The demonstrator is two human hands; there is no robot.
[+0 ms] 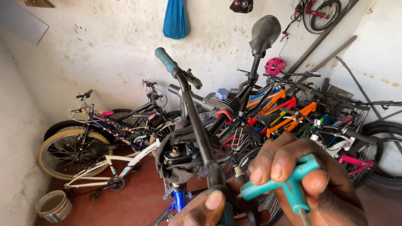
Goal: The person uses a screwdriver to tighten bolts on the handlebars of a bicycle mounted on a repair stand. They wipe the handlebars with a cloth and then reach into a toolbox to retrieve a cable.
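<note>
The handlebar is a black metal tube with a dull sheen; its grip at 11 o'clock looks like matt teal rubber. The T-handled tool at 5 o'clock, in the right hand, has a smooth, slightly glossy teal plastic handle and a bare metal shank. Around the stem hangs a dark, crumpled cloth. The saddle at 1 o'clock is matt black and dusty. The wall is rough, stained plaster, the floor smooth red.
</note>
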